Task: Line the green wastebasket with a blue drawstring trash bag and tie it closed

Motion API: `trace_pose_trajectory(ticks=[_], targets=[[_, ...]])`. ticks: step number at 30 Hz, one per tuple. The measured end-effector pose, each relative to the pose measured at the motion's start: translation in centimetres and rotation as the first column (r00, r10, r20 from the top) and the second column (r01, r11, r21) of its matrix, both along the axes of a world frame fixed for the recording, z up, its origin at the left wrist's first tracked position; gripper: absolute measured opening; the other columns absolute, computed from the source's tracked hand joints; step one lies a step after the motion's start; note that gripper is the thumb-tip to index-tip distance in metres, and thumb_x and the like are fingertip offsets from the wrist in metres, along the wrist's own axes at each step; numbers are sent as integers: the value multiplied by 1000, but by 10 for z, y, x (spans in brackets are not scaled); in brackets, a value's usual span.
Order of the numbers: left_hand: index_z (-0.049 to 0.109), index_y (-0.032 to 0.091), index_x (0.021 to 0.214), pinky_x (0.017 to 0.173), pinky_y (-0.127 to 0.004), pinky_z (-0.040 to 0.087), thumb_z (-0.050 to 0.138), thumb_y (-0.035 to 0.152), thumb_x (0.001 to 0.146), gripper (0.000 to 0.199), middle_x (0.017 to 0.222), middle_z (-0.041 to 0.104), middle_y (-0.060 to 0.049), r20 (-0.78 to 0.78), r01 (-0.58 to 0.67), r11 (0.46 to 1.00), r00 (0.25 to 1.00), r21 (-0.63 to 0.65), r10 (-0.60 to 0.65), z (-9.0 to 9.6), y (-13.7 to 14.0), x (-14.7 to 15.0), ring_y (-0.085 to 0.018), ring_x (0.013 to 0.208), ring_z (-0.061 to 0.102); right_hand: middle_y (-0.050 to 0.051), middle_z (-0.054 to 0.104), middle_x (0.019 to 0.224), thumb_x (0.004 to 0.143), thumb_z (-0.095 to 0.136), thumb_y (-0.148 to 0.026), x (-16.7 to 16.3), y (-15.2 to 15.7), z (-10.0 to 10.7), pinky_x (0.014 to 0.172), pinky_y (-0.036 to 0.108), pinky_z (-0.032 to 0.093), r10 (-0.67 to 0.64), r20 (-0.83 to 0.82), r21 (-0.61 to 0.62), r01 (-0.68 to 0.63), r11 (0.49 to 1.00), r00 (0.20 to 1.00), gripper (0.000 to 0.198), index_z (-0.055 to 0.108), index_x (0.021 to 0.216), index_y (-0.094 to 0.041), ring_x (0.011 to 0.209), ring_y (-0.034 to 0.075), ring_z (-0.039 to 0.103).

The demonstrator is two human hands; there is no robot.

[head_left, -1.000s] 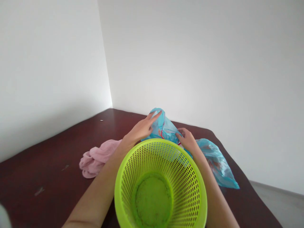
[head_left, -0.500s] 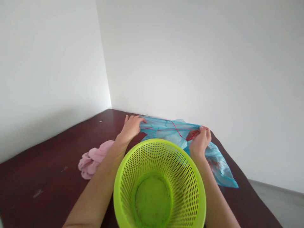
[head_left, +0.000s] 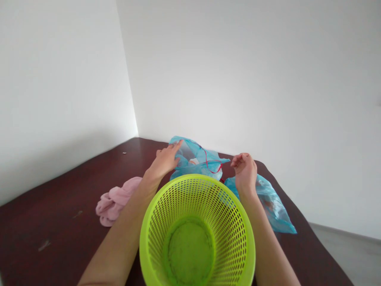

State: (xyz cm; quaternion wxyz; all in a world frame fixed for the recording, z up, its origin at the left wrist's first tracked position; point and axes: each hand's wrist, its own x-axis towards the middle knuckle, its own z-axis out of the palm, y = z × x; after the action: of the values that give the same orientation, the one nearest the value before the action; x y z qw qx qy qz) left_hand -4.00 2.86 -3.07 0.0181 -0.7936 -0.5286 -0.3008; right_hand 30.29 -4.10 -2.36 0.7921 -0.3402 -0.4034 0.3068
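A light blue plastic bag (head_left: 193,171) with a red drawstring (head_left: 207,161) lies across the table, its mouth gaping and something whitish inside. My left hand (head_left: 166,159) is at the bag's left rim, fingers stretched and thumb apart, not closed on the film. Just off the bag's pointed right corner is my right hand (head_left: 245,171), its fingers loosely curled and holding nothing. A second blue bag (head_left: 272,206) lies behind my right wrist, with contents I cannot make out. In front stands a green slotted plastic basket (head_left: 192,250), upright with nothing in it, hiding the near part of the first bag.
A crumpled pink cloth (head_left: 117,202) lies beside my left forearm. The dark red-brown table (head_left: 71,234) meets white walls (head_left: 238,71) at the back and left. Its right edge drops to a grey floor (head_left: 351,250).
The bag's rim, stretched taut between both hands before, has gone slack and its mouth stands wider. My right hand has let go of the corner. My left fingers have straightened.
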Motion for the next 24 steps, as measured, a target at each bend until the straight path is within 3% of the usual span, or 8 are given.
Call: trace_pose_trajectory(ticks=[3, 5, 9, 10, 12, 15, 19, 24], targets=[[20, 33, 194, 132, -63, 54, 66, 23, 109, 97, 181, 59, -20, 88, 121, 993, 989, 5, -121, 3, -1, 11, -42, 158, 68, 8, 85, 96, 99, 71, -59, -15, -12, 9, 91, 47, 67, 263, 172, -4, -266, 964, 949, 32, 76, 92, -28, 89, 27, 80], [14, 33, 194, 138, -62, 49, 63, 24, 111, 97, 189, 50, -17, 96, 210, 976, 972, 62, -215, 4, -3, 22, -40, 169, 57, 12, 91, 118, 104, 67, -66, -25, -18, 12, 113, 56, 66, 477, 230, -56, -477, 877, 849, 40, 83, 103, -28, 115, 33, 86], [10, 33, 195, 140, -59, 48, 62, 31, 114, 96, 197, 36, -13, 67, 364, 918, 924, 154, -377, 7, -11, 44, -40, 175, 48, 12, 84, 153, 109, 53, -86, -34, -16, -1, 135, 59, 53, 692, 326, -260, -643, 720, 644, 69, 86, 128, -28, 151, 34, 75], [12, 34, 195, 138, -57, 52, 61, 30, 115, 94, 197, 36, -12, 57, 375, 912, 920, 169, -388, 7, -13, 47, -39, 173, 52, 12, 80, 158, 110, 49, -89, -33, -12, -8, 137, 59, 51, 680, 376, -321, -599, 733, 630, 76, 86, 134, -28, 155, 34, 72], [16, 36, 195, 131, -53, 57, 59, 22, 112, 94, 196, 39, -11, 19, 366, 911, 926, 191, -377, 9, -17, 51, -38, 165, 61, 11, 76, 165, 108, 50, -93, -28, -1, -23, 139, 59, 48, 529, 533, -388, -365, 846, 661, 80, 83, 144, -30, 161, 34, 67], [18, 38, 194, 122, -51, 62, 55, 7, 103, 103, 189, 49, -12, -63, 300, 934, 954, 194, -293, 11, -18, 48, -36, 145, 75, 12, 71, 171, 108, 54, -87, -17, 18, -40, 144, 61, 39, 194, 723, -306, 56, 950, 663, 78, 77, 156, -30, 170, 36, 56], [24, 32, 194, 117, -55, 62, 57, 10, 104, 98, 170, 67, -20, -135, 193, 972, 975, 138, -174, 7, -16, 37, -41, 140, 76, 22, 75, 161, 112, 52, -68, -1, 29, -48, 140, 67, 40, 65, 775, -281, 251, 927, 629, 63, 78, 148, -23, 165, 44, 59], [40, 36, 190, 133, -74, 46, 82, 64, 101, 102, 178, 61, -21, -174, 184, 978, 965, -96, -198, -16, -10, 23, -54, 166, 56, 20, 86, 114, 101, 74, -42, 11, 19, -57, 119, 60, 55, 80, 841, -314, 364, 877, 535, 21, 79, 116, -28, 132, 44, 77]])
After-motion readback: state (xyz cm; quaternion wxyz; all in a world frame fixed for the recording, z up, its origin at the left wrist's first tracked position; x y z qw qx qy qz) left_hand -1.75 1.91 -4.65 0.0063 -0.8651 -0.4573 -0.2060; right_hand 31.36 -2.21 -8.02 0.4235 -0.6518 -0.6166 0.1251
